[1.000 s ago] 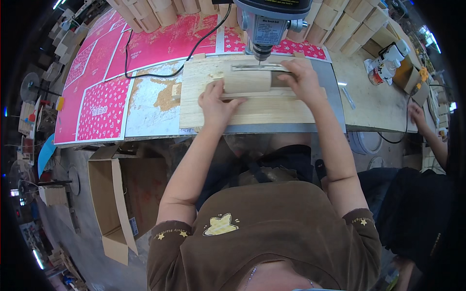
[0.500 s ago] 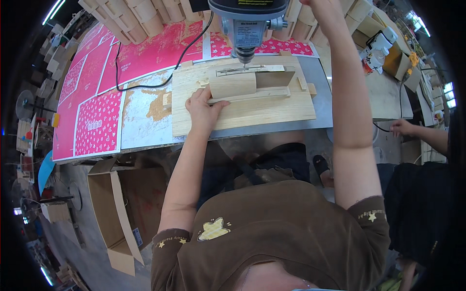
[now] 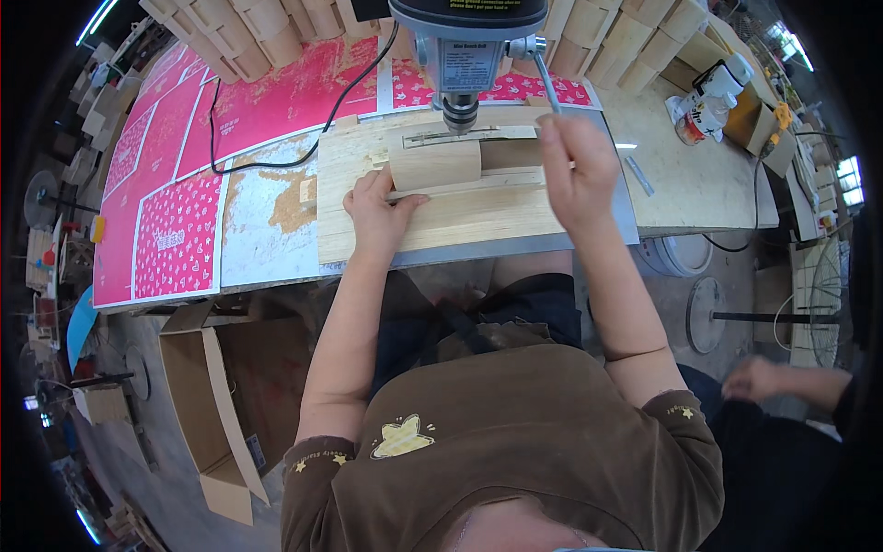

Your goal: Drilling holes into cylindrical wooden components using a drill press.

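Your two hands are at one drill press, and you have one curved wooden block under it. The block lies on one flat wooden board on the worktop, between two wooden strips: a front strip and a slotted rear strip. The chuck stands over the block's rear edge; the bit's tip is too small to make out.

Your left hand has its fingers partly spread at the block's left end, with the thumb on the front strip; you cannot tell from here how firmly they grip. Your right hand has its fingers curled around the lower end of the one visible lever. One other person's hand shows at the right.

Behind the press stand rows of wooden pieces, too many and too cut off to count. One open cardboard box sits on the floor.

As for writing, the press bears one pale label with dark rows of print, and yellow lettering above it. A pink sheet carries white lettering among small motifs. Your brown shirt has one large yellow star on the chest and lettering on both sleeves.
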`<state>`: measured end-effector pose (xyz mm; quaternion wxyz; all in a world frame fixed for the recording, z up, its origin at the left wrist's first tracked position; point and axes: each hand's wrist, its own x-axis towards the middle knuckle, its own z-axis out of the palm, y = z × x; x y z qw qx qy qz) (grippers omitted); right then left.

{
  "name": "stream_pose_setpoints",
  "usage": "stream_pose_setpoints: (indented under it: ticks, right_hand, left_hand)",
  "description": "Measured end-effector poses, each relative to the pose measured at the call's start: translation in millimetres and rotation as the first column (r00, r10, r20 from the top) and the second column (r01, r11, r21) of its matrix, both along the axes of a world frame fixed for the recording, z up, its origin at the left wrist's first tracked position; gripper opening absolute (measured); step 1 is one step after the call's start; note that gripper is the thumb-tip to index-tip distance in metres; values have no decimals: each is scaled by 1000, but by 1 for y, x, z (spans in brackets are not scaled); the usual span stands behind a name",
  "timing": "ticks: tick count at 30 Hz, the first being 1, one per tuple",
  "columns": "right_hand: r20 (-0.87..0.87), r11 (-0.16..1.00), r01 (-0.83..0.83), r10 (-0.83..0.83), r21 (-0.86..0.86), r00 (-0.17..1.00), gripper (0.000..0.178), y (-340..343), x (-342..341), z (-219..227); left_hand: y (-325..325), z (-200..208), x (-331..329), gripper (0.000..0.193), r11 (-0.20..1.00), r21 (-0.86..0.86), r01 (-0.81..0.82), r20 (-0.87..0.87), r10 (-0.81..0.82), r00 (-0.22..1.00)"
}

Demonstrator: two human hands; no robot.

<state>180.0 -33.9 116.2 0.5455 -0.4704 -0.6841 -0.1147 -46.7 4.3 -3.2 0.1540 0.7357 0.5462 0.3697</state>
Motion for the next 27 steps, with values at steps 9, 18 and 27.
stream_pose_setpoints:
  ticks: [9, 18, 27]
  right_hand:
    - [63, 984, -48, 38, 172, 997, 9, 13, 7, 7]
    - [37, 991, 132, -131, -26, 991, 28, 123, 16, 130]
    - [82, 996, 43, -37, -81, 996, 12, -5, 11, 34]
  left_hand:
    - [-2, 7, 1, 55, 1000, -23, -11, -35, 10, 999]
    - [2, -1, 37, 60, 999, -28, 45, -1, -45, 999]
    - [-3, 8, 39, 41, 999, 1, 40, 14, -40, 999]
